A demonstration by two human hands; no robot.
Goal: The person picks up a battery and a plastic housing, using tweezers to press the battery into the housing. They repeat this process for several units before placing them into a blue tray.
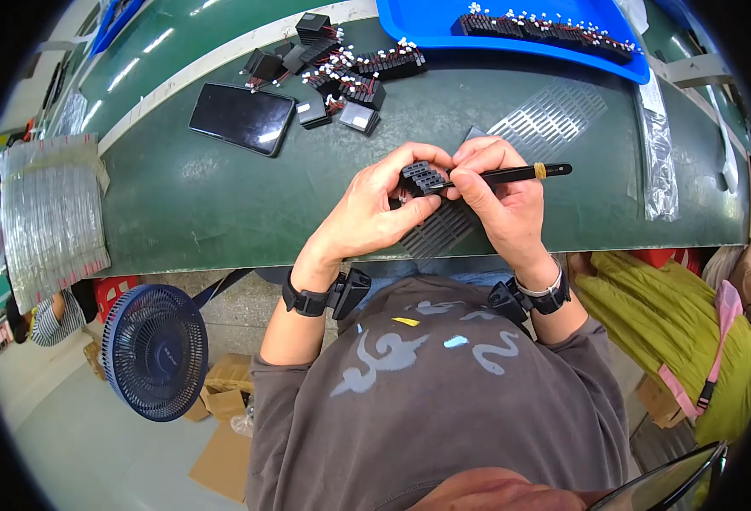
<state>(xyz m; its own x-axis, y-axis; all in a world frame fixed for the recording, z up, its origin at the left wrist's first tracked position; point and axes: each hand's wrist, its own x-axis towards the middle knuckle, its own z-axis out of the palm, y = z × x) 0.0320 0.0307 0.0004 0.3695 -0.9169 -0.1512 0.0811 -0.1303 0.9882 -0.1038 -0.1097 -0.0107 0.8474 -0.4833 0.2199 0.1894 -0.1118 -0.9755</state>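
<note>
My left hand point(374, 204) is curled around a small stack of flat black wired parts point(424, 176), gripped between thumb and fingers. In my right hand point(505, 196) are slim black tweezers point(520, 173) with a tan band wrapped around them. Their tip reaches the face of the stack, where both hands nearly meet. A slotted sheet point(437, 237) lies on the table under my hands. Beyond my left hand sits a loose pile of similar black parts point(360, 88), with red and black wires and white connectors.
A black phone point(241, 117) lies left of the pile. At the back, a blue tray point(418, 32) holds a row of wired parts. Another slotted sheet point(550, 115) lies at right, near clear plastic packaging point(658, 162). Bundled clear strips point(51, 217) overhang the left edge. A fan point(155, 352) stands below.
</note>
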